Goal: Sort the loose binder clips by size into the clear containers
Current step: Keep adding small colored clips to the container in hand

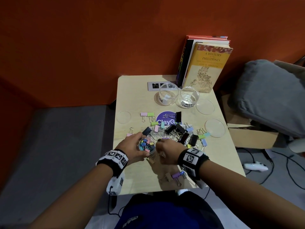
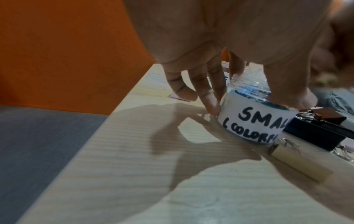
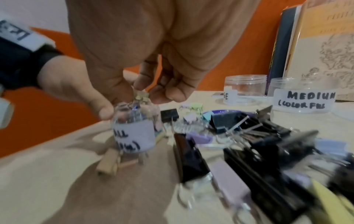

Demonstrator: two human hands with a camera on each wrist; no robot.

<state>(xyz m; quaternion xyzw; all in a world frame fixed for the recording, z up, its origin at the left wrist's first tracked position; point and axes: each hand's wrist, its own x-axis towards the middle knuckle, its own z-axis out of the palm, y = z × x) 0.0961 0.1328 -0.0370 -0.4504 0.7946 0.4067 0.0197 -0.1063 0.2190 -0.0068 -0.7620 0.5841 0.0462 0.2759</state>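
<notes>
A small clear jar (image 1: 147, 145) labelled SMALL (image 2: 254, 121) stands near the table's front left, holding several small coloured clips. My left hand (image 1: 134, 148) grips the jar (image 3: 134, 128) round its side. My right hand (image 1: 166, 148) pinches a small tan binder clip (image 3: 141, 97) just above the jar's mouth. A heap of black and pastel clips (image 1: 179, 131) lies to the right of the jar. Two clear jars stand at the back, one labelled LARGE (image 1: 168, 95) and one labelled MEDIUM (image 1: 189, 97).
Books (image 1: 206, 63) stand upright at the table's back right. Three clear lids (image 1: 214, 128) lie flat around the clips. A tan clip (image 1: 151, 160) lies just in front of the small jar, and tan and purple clips (image 1: 175, 176) lie near the front edge.
</notes>
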